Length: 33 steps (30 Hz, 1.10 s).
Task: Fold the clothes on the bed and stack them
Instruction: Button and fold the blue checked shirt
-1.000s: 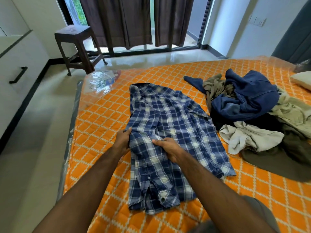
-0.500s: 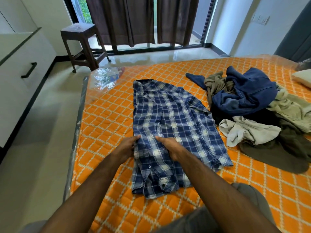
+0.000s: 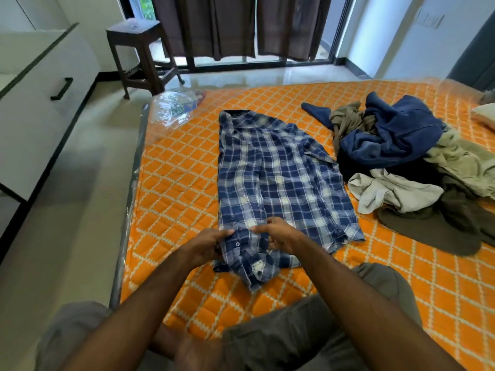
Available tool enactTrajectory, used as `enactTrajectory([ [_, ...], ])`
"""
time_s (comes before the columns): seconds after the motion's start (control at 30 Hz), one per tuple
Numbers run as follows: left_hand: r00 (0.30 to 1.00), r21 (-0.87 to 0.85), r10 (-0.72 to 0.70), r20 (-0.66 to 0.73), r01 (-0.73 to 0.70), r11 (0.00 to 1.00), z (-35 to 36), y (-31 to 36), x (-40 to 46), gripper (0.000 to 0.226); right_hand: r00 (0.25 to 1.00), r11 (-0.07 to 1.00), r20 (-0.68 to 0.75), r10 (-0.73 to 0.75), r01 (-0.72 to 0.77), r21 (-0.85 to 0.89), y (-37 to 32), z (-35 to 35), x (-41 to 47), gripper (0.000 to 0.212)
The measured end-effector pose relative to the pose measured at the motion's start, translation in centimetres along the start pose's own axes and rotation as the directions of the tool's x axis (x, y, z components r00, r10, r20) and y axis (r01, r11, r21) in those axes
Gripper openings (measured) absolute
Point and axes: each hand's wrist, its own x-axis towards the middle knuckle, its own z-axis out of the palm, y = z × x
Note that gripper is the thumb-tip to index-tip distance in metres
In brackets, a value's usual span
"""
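Blue plaid shirt (image 3: 276,178) flat on orange bed (image 3: 174,183), bunched hem pinched by left hand (image 3: 206,246) and right hand (image 3: 278,236)

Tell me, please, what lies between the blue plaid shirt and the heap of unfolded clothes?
Only bare orange quilted bed cover separates the blue plaid shirt from the heap of unfolded clothes, seen in the head view.

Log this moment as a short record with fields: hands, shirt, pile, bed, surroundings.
left hand: grips the near end of the shirt, fingers curled on the cloth
right hand: pinches the same end, close beside the left
shirt: blue plaid, laid lengthwise with the collar far, near end bunched at the hands
pile: unfolded clothes to the right of the shirt, apart from it; navy piece on top
bed: orange quilted cover
stool: dark, on the floor beyond the bed, by the curtains
folded stack: none in view
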Motion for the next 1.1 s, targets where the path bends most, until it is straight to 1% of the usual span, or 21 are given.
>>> enactTrajectory([
  [0.07,0.998,0.026,0.022,-0.062,-0.020,0.999,0.4,-0.5,-0.5,0.037,0.998,0.997,-0.001,-0.063,0.063,0.048,0.3,0.3,-0.9,0.046],
  [0.13,0.995,-0.014,0.036,-0.091,-0.038,0.999,0.8,-0.9,-0.8,0.035,0.996,0.994,-0.005,-0.089,0.089,0.060,0.6,0.3,-1.3,0.039],
  [0.23,0.997,-0.037,0.032,-0.074,-0.035,0.999,1.3,-1.4,-1.3,0.028,0.994,0.992,-0.039,-0.098,0.095,-0.083,1.3,0.4,-1.9,0.023],
  [0.33,0.991,0.056,0.054,-0.119,-0.047,0.997,1.9,-2.0,-2.0,0.020,0.986,0.972,-0.100,-0.135,0.112,-0.207,1.8,0.5,-2.7,0.019],
  [0.4,0.980,0.192,0.103,-0.170,-0.070,0.979,2.0,-2.4,-2.2,0.014,0.976,0.959,-0.138,-0.166,0.128,-0.252,2.4,0.4,-2.9,0.021],
  [0.47,0.971,0.267,0.145,-0.191,-0.091,0.959,1.8,-3.0,-2.4,0.006,0.984,0.964,-0.118,-0.131,0.098,-0.248,3.3,0.3,-3.1,0.029],
  [0.53,0.968,0.303,0.174,-0.178,-0.115,0.946,1.4,-3.7,-2.4,0.017,0.991,0.960,-0.085,-0.101,0.075,-0.269,4.3,0.1,-3.4,0.044],
  [0.6,0.960,0.400,0.244,-0.134,-0.172,0.900,0.8,-4.4,-2.6,0.028,0.988,0.945,-0.067,-0.141,0.114,-0.305,5.3,-0.3,-3.9,0.052],
  [0.63,0.941,0.490,0.322,-0.102,-0.235,0.839,0.5,-4.8,-2.6,0.030,0.982,0.936,-0.057,-0.181,0.155,-0.315,5.7,-0.4,-4.2,0.052],
  [0.67,0.906,0.607,0.421,-0.047,-0.309,0.732,0.2,-5.3,-2.6,0.032,0.974,0.925,-0.049,-0.222,0.194,-0.327,6.1,-0.6,-4.4,0.052],
  [0.7,0.859,0.734,0.512,0.022,-0.362,0.575,-0.2,-5.7,-2.6,0.035,0.965,0.911,-0.041,-0.260,0.231,-0.343,6.5,-0.8,-4.5,0.052],
  [0.73,0.805,0.841,0.586,0.095,-0.380,0.385,-0.4,-6.0,-2.7,0.039,0.954,0.883,-0.032,-0.299,0.264,-0.387,6.9,-0.9,-4.7,0.052],
  [0.77,0.736,0.908,0.653,0.177,-0.378,0.179,-0.8,-6.3,-2.6,0.043,0.936,0.827,-0.020,-0.352,0.301,-0.475,7.3,-1.1,-4.6,0.052],
  [0.8,0.668,0.928,0.688,0.284,-0.373,-0.020,-1.1,-6.5,-2.4,0.048,0.911,0.735,0.006,-0.413,0.337,-0.588,7.6,-1.4,-4.6,0.051],
  [0.83,0.616,0.909,0.681,0.395,-0.369,-0.194,-1.3,-6.7,-2.2,0.052,0.880,0.615,0.047,-0.472,0.368,-0.698,8.0,-1.6,-4.5,0.051],
  [0.87,0.578,0.867,0.648,0.495,-0.374,-0.328,-1.5,-6.8,-2.0,0.053,0.845,0.480,0.101,-0.525,0.393,-0.784,8.3,-1.8,-4.5,0.055],
  [0.9,0.547,0.813,0.602,0.582,-0.391,-0.431,-1.7,-6.9,-1.9,0.052,0.814,0.343,0.160,-0.559,0.402,-0.849,8.6,-2.0,-4.4,0.059],
  [0.97,0.513,0.724,0.514,0.687,-0.425,-0.544,-2.2,-7.1,-1.5,0.049,0.766,0.083,0.283,-0.577,0.400,-0.913,8.8,-2.2,-4.3,0.063],
  [1.03,0.535,0.686,0.449,0.716,-0.422,-0.592,-2.9,-7.4,-1.1,0.057,0.709,-0.154,0.422,-0.564,0.412,-0.898,8.9,-2.5,-4.1,0.068],
  [1.07,0.555,0.679,0.423,0.716,-0.414,-0.607,-3.2,-7.5,-1.0,0.061,0.678,-0.248,0.483,-0.554,0.420,-0.873,8.9,-2.6,-3.8,0.071],
  [1.1,0.564,0.669,0.405,0.719,-0.408,-0.621,-3.6,-7.6,-0.8,0.065,0.651,-0.314,0.531,-0.543,0.430,-0.847,8.8,-2.7,-3.6,0.072],
])
